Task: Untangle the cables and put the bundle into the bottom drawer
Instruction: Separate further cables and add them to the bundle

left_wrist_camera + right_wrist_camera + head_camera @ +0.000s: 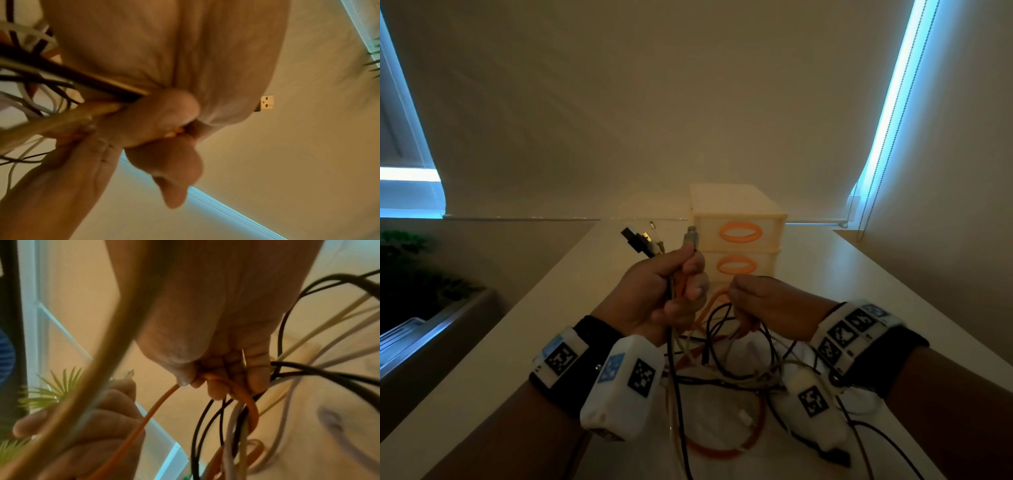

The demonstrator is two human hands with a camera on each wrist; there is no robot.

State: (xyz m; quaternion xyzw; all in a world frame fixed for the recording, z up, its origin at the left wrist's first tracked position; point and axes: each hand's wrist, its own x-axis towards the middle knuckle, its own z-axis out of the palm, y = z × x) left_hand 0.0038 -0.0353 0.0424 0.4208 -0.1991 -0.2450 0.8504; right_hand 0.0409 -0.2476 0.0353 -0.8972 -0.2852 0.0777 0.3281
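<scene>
We hold the cables (690, 310) above the near part of the white table (524, 329). Our left hand (654, 294) is fisted around a clutch of cable ends standing upright, plugs pointing up and far, toward the drawer unit (739, 219). Our right hand (767, 305) is curled around loops of orange cable (242, 391) and black strands that hang down near us. The left wrist view alone shows a USB plug (267, 102) past the knuckles; the right wrist view shows the orange strand running to the left fist.
</scene>
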